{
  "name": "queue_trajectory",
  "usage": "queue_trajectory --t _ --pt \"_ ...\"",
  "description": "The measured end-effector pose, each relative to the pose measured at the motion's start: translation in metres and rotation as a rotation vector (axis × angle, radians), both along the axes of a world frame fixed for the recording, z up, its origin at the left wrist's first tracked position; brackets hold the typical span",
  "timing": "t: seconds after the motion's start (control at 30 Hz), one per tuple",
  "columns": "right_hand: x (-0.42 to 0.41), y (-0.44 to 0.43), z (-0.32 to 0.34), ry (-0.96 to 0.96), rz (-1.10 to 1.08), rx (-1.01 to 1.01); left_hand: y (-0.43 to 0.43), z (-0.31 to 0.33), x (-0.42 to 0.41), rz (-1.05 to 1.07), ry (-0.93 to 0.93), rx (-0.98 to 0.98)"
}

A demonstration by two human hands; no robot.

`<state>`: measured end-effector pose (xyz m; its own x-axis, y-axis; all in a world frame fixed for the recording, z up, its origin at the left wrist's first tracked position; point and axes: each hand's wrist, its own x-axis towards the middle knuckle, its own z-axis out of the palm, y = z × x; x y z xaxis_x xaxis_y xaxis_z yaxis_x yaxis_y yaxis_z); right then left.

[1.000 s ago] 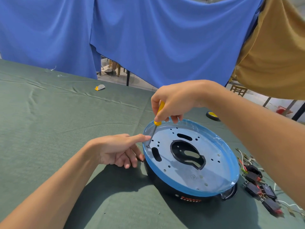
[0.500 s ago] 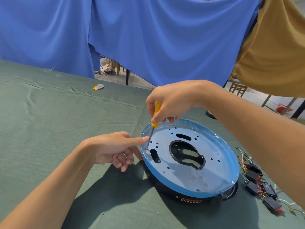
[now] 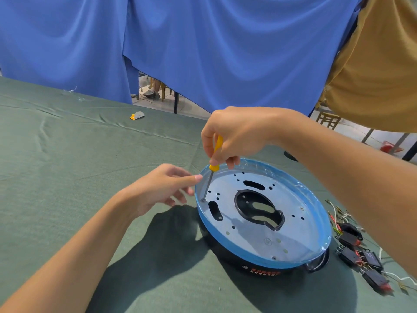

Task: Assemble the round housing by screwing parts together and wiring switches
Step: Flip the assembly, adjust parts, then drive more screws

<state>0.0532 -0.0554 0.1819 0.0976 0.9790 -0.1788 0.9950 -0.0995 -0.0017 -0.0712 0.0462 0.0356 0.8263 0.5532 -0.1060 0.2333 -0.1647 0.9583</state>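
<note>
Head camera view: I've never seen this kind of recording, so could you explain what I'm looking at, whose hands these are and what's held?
No machine here: a person wears the camera on their head, so you look down at their own two bare hands. The right hand grips a yellow-handled screwdriver, its tip down near the edge of the round housing. The left hand, fingers loose, is beside the rim, holding nothing. Wired black switches lie to the right on the green cloth.
</note>
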Motion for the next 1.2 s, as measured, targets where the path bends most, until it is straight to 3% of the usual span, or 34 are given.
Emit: queue_trajectory --t 0.1,0.27,0.37,0.47,0.57,0.87,1.0,1.2 --pt "0.000 -0.001 -0.007 -0.034 -0.011 0.030 -0.001 0.002 0.002 0.106 -0.167 0.176" --pt "0.001 -0.002 -0.015 -0.046 -0.081 0.069 -0.013 0.005 0.001 -0.054 -0.384 0.246" --pt "-0.003 0.001 -0.018 -0.041 -0.118 0.112 -0.022 0.004 0.009 0.081 -0.512 0.427" --pt "-0.006 0.001 -0.018 -0.001 -0.153 0.102 -0.028 0.008 0.018 0.147 -0.630 0.456" --pt "-0.008 -0.002 -0.008 0.024 -0.178 0.067 -0.027 0.010 0.022 0.178 -0.630 0.454" --pt "0.001 -0.004 -0.001 -0.095 0.054 0.165 -0.018 0.008 0.016 0.107 -0.561 0.493" --pt "0.000 -0.007 -0.007 -0.087 0.026 0.180 -0.019 0.004 0.017 0.078 -0.545 0.524" --pt "-0.005 -0.008 -0.012 -0.092 -0.104 0.184 -0.036 0.003 0.035 0.270 -0.624 0.421"
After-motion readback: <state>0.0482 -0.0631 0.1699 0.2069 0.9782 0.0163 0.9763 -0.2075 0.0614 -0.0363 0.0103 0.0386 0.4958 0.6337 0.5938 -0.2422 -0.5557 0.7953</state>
